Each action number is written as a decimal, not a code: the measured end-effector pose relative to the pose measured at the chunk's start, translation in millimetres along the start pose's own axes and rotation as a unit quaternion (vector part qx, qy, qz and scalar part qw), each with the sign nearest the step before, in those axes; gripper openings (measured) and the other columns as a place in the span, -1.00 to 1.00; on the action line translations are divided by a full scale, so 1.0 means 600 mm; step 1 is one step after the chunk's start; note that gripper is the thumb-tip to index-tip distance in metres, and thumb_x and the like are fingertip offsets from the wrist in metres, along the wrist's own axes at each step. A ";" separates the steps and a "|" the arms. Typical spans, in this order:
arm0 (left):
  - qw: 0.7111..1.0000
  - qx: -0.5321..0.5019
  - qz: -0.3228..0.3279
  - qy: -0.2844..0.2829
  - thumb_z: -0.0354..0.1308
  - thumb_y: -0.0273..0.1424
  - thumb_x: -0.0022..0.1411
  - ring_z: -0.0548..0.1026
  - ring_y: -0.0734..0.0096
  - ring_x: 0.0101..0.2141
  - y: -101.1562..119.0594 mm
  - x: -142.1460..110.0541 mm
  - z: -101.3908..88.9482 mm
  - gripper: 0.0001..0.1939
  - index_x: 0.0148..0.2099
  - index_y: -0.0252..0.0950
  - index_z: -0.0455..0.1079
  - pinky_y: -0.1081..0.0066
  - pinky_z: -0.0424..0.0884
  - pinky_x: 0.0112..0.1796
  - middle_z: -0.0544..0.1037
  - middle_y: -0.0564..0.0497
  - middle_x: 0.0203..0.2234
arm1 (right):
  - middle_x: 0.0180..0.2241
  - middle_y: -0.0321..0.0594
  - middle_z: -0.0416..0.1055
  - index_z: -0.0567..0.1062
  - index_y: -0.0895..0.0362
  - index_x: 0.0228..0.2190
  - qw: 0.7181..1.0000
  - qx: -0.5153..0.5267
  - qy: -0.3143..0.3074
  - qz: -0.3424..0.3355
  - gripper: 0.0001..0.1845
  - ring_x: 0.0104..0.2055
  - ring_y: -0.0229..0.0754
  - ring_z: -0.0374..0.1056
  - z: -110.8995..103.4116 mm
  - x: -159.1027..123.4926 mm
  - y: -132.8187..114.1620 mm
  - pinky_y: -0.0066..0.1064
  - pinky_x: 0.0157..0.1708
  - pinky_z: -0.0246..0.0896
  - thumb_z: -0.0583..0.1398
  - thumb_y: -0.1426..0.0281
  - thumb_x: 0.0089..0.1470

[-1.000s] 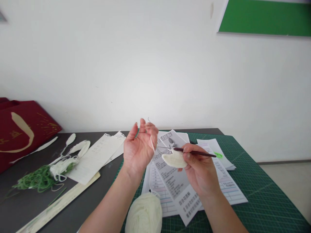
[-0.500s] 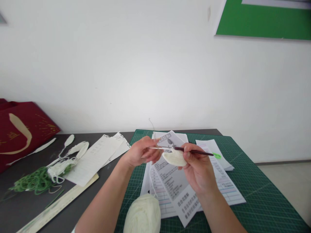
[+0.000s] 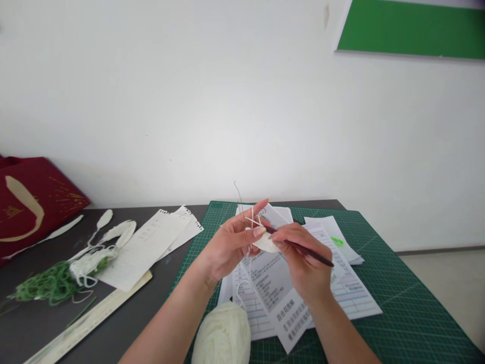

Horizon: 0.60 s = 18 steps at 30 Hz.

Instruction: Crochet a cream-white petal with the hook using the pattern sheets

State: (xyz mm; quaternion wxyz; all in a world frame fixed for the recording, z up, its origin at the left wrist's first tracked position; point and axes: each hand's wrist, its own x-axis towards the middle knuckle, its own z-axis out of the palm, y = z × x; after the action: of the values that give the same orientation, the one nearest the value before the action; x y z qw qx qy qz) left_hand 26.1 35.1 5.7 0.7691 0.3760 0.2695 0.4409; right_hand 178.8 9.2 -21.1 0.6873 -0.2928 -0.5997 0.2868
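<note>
Craft workspace, shown by a cutting mat (image 3: pixel 394 283) and yarn ball (image 3: pixel 223 334).

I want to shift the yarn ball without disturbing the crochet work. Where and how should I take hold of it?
I'd put the grip around the fat middle of the yarn ball, coming from above with fingers spread over both sides. It is rounded and stands clear of the hands, and its loose strand leaves from the top, so keep that free.

The single head-worn view looks forward and down over the desk (image 3: pixel 151 313), the wall (image 3: pixel 189 101) beyond.
</note>
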 end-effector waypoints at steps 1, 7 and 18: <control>0.999 0.014 0.014 0.025 0.38 -0.48 -0.05 0.34 0.54 -0.50 -0.001 0.001 0.002 -0.46 0.04 -0.21 0.47 0.49 0.17 -0.51 0.49 0.03 -0.37 | -0.42 -0.27 0.50 0.60 0.00 -0.38 1.000 -0.021 -0.004 -0.009 -0.76 -0.37 -0.17 0.38 0.000 0.000 0.000 -0.31 -0.39 0.29 0.23 0.58 0.05; 0.995 0.018 0.069 0.073 0.38 -0.53 -0.05 0.36 0.59 -0.51 -0.009 0.001 0.009 -0.46 0.04 -0.24 0.47 0.51 0.22 -0.43 0.49 0.13 -0.53 | -0.38 -0.29 0.53 0.60 -0.03 -0.35 1.000 -0.017 0.012 -0.007 -0.74 -0.32 -0.16 0.42 0.000 0.001 0.008 -0.30 -0.34 0.32 0.24 0.58 0.04; 0.986 0.014 0.121 0.114 0.37 -0.54 -0.04 0.41 0.57 -0.50 -0.022 -0.006 0.000 -0.34 0.14 -0.20 0.37 0.52 0.28 -0.39 0.52 0.14 -0.53 | -0.35 -0.24 0.59 0.63 0.00 -0.32 0.981 0.106 0.088 0.136 -0.87 -0.25 -0.08 0.48 0.013 -0.010 0.035 -0.19 -0.20 0.36 0.29 0.38 0.01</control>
State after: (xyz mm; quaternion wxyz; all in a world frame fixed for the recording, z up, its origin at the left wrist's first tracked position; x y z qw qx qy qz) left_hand 30.9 27.7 -4.9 0.6690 0.3637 0.3139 0.5671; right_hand 169.8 19.0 -39.7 0.7192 -0.3217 -0.4572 0.4127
